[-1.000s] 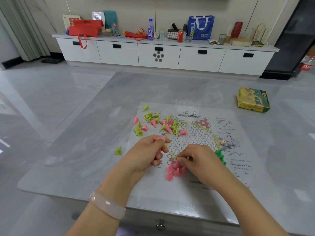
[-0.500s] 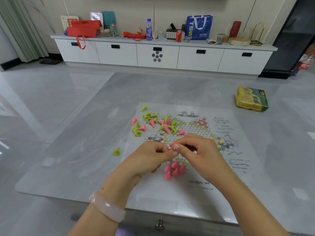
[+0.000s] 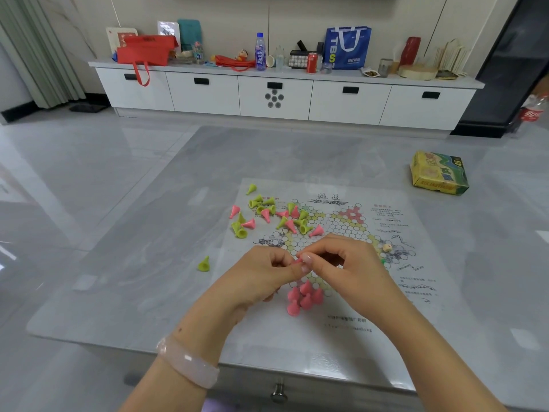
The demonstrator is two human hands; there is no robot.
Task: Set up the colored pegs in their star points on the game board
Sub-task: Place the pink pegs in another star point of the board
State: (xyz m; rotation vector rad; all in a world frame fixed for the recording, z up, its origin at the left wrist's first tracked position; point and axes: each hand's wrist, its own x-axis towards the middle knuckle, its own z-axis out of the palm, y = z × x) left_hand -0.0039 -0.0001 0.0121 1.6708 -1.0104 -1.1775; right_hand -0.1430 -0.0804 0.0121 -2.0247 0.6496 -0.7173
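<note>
Together above the paper game board [image 3: 335,263], left hand [image 3: 261,281] and right hand [image 3: 347,269] pinching pink pegs [image 3: 297,261] between curled fingertips.

Below the hands, a cluster of upright pink pegs [image 3: 304,297] packed into the board's near star point; toward the far left corner of the sheet, a loose scatter of pink and yellow-green pegs [image 3: 273,215] lying on their sides. Off the sheet to the left, one yellow-green peg [image 3: 204,264] alone on the glossy grey table [image 3: 133,263]. At the table's far right, a yellow and green game box [image 3: 439,173], contents not visible. Beyond, a white drawer cabinet [image 3: 279,96] carrying a red bag [image 3: 145,50], a blue tote bag [image 3: 347,47], a drink bottle [image 3: 260,52] and a red can [image 3: 311,63]; on the left wrist, a pale pink bangle [image 3: 187,362].
</note>
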